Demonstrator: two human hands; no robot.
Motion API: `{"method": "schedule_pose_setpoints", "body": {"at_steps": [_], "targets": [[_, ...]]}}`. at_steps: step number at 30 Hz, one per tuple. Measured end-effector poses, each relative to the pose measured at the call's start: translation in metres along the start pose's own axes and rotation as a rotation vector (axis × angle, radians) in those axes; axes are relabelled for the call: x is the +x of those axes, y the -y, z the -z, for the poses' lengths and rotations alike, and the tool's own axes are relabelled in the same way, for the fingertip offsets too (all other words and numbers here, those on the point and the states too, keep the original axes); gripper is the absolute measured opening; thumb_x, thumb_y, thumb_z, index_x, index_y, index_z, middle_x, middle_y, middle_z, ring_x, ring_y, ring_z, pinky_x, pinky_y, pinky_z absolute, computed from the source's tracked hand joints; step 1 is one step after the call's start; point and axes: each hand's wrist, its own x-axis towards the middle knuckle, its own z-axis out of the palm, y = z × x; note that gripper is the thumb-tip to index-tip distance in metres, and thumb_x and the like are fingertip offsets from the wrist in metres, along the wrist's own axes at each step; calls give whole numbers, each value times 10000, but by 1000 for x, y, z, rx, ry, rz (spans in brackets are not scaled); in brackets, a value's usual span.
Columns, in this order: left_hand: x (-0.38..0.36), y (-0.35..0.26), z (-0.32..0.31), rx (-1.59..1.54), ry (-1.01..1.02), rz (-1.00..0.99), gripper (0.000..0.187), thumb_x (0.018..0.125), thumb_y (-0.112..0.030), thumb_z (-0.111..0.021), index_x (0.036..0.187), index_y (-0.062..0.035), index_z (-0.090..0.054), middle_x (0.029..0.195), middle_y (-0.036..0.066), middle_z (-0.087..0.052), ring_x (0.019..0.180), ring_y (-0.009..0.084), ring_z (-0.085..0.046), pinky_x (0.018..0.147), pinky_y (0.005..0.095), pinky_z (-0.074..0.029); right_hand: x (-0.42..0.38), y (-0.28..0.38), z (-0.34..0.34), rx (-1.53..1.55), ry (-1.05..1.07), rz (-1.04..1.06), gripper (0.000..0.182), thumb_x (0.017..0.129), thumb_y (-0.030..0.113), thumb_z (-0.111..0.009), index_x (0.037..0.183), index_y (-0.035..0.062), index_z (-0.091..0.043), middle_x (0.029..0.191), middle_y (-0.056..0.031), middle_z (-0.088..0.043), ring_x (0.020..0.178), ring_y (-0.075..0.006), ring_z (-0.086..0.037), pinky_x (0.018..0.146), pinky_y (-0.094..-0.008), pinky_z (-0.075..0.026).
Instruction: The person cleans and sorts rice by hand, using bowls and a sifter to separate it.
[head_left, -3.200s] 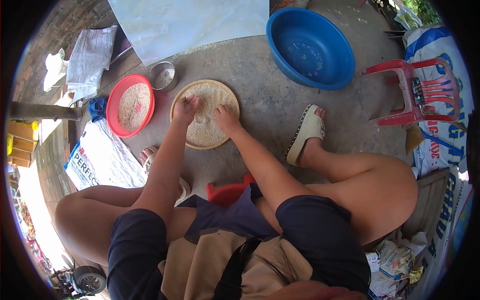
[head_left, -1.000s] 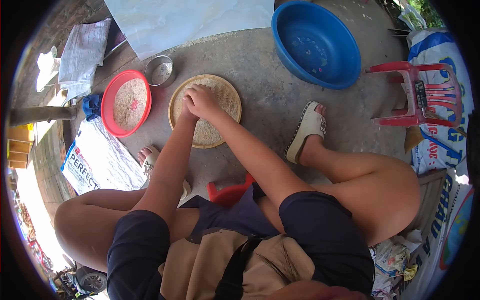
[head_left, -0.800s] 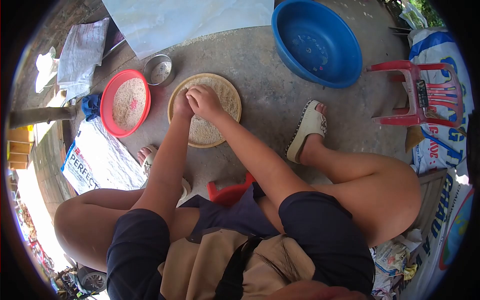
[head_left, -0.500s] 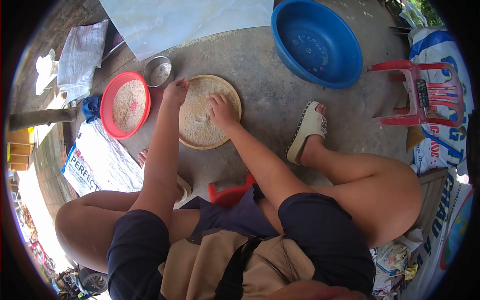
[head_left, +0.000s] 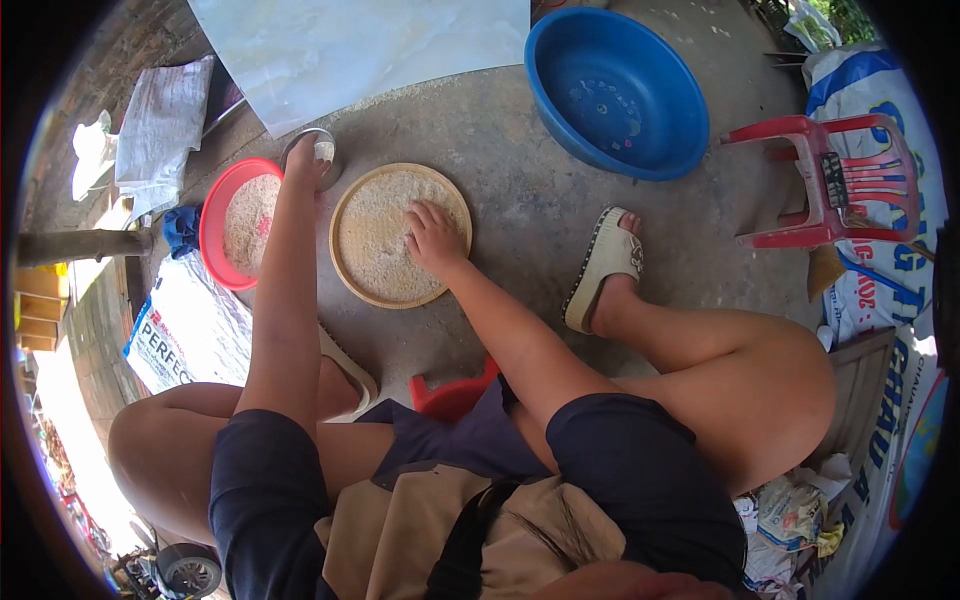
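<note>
Head view: left hand (head_left: 305, 160) reaches over metal bowl (head_left: 322, 148), grip unclear; right hand (head_left: 434, 238) rests spread on grain tray (head_left: 370, 240).

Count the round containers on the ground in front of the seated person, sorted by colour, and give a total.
Red basin: 1
Blue basin: 1
Tan woven tray: 1
Metal bowl: 1
Total: 4

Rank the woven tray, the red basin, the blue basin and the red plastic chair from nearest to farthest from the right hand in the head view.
1. Woven tray: right hand rests on its grain.
2. Red basin: left, beyond the tray.
3. Blue basin: upper right.
4. Red plastic chair: far right.
</note>
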Motion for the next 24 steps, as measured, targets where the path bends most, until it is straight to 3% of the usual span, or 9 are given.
{"method": "schedule_pose_setpoints", "body": {"at_steps": [3, 7, 9, 11, 13, 15, 19, 21, 24], "targets": [[-17, -4, 4, 289, -18, -137, 504, 890, -298, -480, 1288, 3, -414, 1315, 152, -438, 1164, 281, -471, 935, 400, -409, -5, 4, 6, -26, 3, 42, 396, 811, 234, -601, 1150, 54, -504, 1290, -129, -436, 1243, -295, -361, 1058, -440, -264], [-45, 23, 1, 160, 119, -349, 387, 897, -278, -473, 1129, 19, -558, 1078, 184, -597, 973, 286, -604, 834, 360, -486, -13, 4, 10, 40, 81, 93, 367, 800, 230, -607, 1113, 55, -527, 1214, -107, -472, 1187, -289, -396, 1040, -454, -271], [-59, 41, -4, 11, 361, -58, 372, 918, -240, -424, 1126, 46, -537, 1059, 180, -609, 939, 287, -615, 839, 366, -490, -16, 1, 4, -5, 134, 104, 269, 812, 206, -589, 1039, 63, -562, 1117, -88, -516, 1089, -284, -463, 932, -398, -383], [-66, 65, -2, 52, 514, 24, 371, 929, -231, -399, 1113, 65, -528, 1076, 180, -603, 946, 280, -610, 847, 378, -490, -12, -2, -5, 28, 126, 69, 211, 803, 165, -589, 978, 50, -577, 1037, -95, -536, 1013, -289, -498, 873, -387, -415], [-75, 85, -2, 82, 539, 140, 395, 936, -262, -394, 1115, 66, -522, 1065, 177, -606, 971, 272, -602, 857, 373, -487, -6, 2, -9, 59, 119, 33, 153, 793, 125, -589, 918, 37, -591, 958, -101, -556, 937, -294, -534, 813, -376, -447], [-81, 101, -1, 109, 530, 153, 418, 946, -291, -374, 1123, 58, -521, 1053, 173, -607, 980, 273, -595, 864, 370, -485, 2, 11, -11, 272, -111, -231, 106, 774, 74, -591, 865, 19, -601, 878, -133, -582, 830, -315, -569, 731, -375, -471], [-76, 130, -2, 62, 461, 224, 438, 956, -312, -337, 1155, 39, -508, 1094, 168, -587, 972, 261, -584, 868, 358, -471, 30, 35, -8, 416, -338, -240, 93, 760, 51, -589, 844, 14, -602, 848, -142, -596, 782, -331, -576, 706, -388, -476], [-75, 139, -7, -320, 713, 385, 392, 961, -276, -342, 1170, 4, -520, 1102, 134, -591, 1023, 244, -559, 915, 361, -436, 42, 46, -4, 511, -272, -210, 91, 757, 63, -592, 838, 22, -604, 864, -142, -606, 816, -319, -580, 742, -393, -465], [-78, 135, -10, -412, 741, 334, 362, 961, -236, -322, 1139, 7, -523, 1073, 119, -582, 1023, 243, -550, 919, 351, -430, 42, 51, 7, 346, -307, -127, 138, 750, 97, -611, 872, 38, -584, 926, -135, -577, 908, -321, -535, 805, -413, -433]]}}
